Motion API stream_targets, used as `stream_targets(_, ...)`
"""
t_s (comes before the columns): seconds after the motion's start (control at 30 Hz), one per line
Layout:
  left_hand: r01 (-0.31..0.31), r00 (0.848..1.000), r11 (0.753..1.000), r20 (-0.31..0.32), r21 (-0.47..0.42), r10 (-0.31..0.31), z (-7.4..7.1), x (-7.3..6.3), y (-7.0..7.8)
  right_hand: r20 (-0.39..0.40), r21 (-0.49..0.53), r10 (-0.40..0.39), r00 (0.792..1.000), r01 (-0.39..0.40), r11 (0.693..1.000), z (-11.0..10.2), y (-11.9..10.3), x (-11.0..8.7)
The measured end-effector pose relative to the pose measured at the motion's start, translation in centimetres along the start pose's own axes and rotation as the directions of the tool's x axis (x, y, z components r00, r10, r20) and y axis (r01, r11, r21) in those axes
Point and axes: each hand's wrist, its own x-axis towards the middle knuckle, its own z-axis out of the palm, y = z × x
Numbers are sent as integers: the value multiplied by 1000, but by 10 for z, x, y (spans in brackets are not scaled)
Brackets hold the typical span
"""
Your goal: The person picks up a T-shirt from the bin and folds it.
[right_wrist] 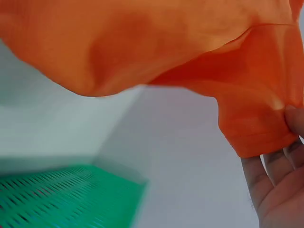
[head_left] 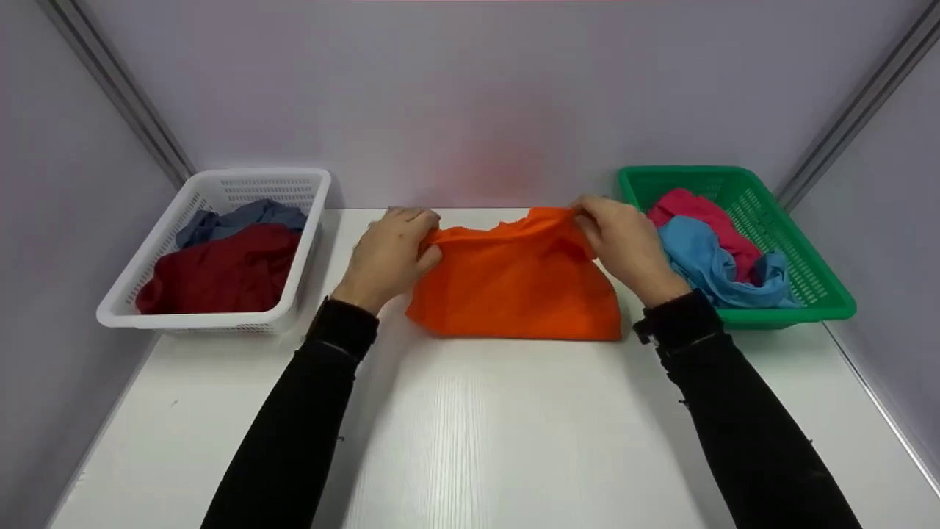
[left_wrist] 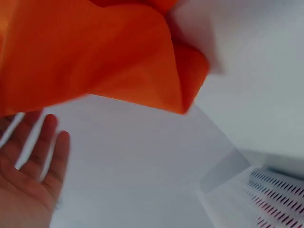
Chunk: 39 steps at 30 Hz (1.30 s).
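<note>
An orange T-shirt (head_left: 518, 283) is held up at its top edge over the white table, its lower edge running straight across near the tabletop. My left hand (head_left: 389, 257) pinches the shirt's upper left corner. In the left wrist view the other fingers (left_wrist: 56, 156) of that hand stretch out below the cloth, while the thumb is hidden. At the upper right, my right hand (head_left: 624, 246) grips a short sleeve (right_wrist: 256, 128) between thumb and fingers, as the right wrist view shows.
To the left stands a white basket (head_left: 312, 242) with dark red and grey-blue clothes. A green basket (head_left: 800, 250) on the right contains pink and light blue clothes. Pale walls (head_left: 485, 95) enclose the table (head_left: 470, 433) at the back and sides.
</note>
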Motion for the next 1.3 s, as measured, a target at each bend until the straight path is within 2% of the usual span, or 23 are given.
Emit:
stream_targets(0.07, -71, 997, 996, -19, -55, 70, -10, 1, 0, -37, 5, -23, 999, 23, 1000, -14, -4, 0)
stream_targets(0.17, -164, 986, 980, -15, -112, 164, -22, -3, 2, -56, -17, -54, 997, 53, 998, -31, -10, -3)
stream_targets(0.3, -262, 964, 960, 25, -102, 266, -31, -19, 4, -21, -48, -97, 995, 96, 994, -41, -19, -15)
stream_targets(0.4, -329, 939, 941, 75, -77, 335, -31, -34, 9, 27, -87, -131, 991, 133, 987, -40, -21, -29)
stream_targets(0.53, -406, 898, 911, 153, -73, 412, -28, -58, 15, 100, -142, -192, 976, 205, 968, -29, -21, -51)
stream_targets(0.63, -446, 871, 891, 187, -85, 454, -23, -75, 19, 164, -175, -259, 952, 286, 942, -18, -19, -67)
stream_targets(0.73, -481, 849, 872, 199, -91, 489, -15, -89, 22, 239, -183, -320, 917, 366, 913, -6, -17, -82)
stream_targets(0.83, -509, 832, 856, 207, -84, 515, -5, -100, 25, 327, -176, -339, 882, 409, 896, 8, -18, -94)
stream_targets(0.97, -535, 810, 842, 246, -61, 532, 6, -110, 27, 433, -139, -350, 831, 445, 885, 20, -20, -108)
stream_targets(1.03, -542, 800, 838, 268, -57, 536, 9, -113, 27, 475, -92, -369, 799, 463, 882, 21, -20, -111)
stream_targets(1.1, -541, 797, 839, 284, -60, 533, 11, -113, 28, 496, -31, -379, 781, 453, 891, 17, -19, -110)
stream_targets(1.13, -534, 799, 843, 288, -65, 528, 11, -113, 29, 496, -11, -378, 782, 441, 897, 13, -19, -108)
stream_targets(1.17, -525, 804, 848, 287, -68, 521, 12, -111, 29, 484, 4, -371, 792, 423, 906, 10, -19, -105)
stream_targets(1.3, -478, 837, 878, 281, -40, 469, 15, -99, 35, 406, 16, -298, 864, 319, 947, -1, -17, -86)
